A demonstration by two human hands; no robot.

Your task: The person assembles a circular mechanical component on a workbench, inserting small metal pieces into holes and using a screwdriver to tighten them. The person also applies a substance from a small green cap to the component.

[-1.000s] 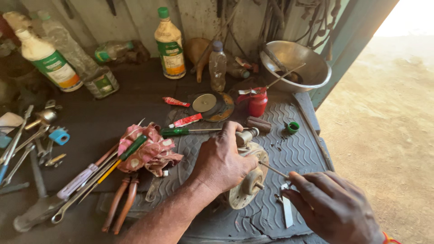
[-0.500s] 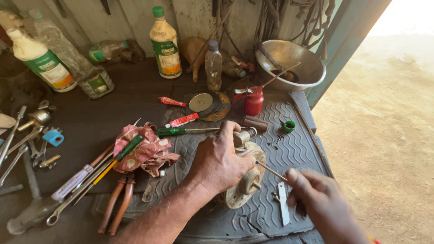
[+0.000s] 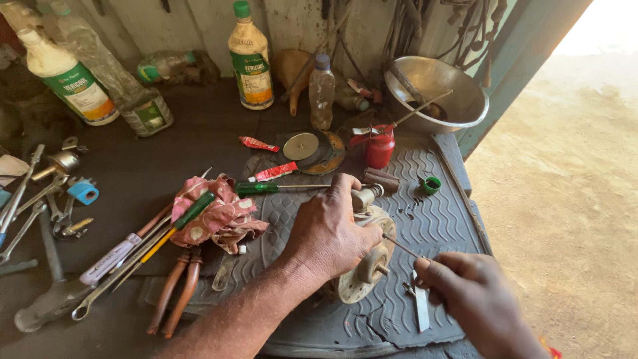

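At the far left of the dark workbench lie several spanners and a small blue-handled piece, with a white plastic bottle bearing a green label standing behind them. Further right, long screwdrivers and orange-handled pliers lie side by side, their ends beside a crumpled pink rag on which a green-handled screwdriver rests. Behind, a tall yellowish bottle with a green cap stands against the wall, a small clear bottle just beside it, and a round disc lies between two red tubes. A grey ribbed rubber mat covers the right part of the bench. On it, the left hand is closed over the top of a round, pale metal part with a central shaft, gripping it firmly, thumb towards its stub end. To the right of that part, the right hand pinches a thin metal rod between thumb and fingers, the other fingers curled in; the rod's tip points at the part's centre and lies close to it, though touch cannot be told. A flat metal strip lies on the mat just beside this hand. Behind stand a red oil can, a small green cap and a steel bowl.
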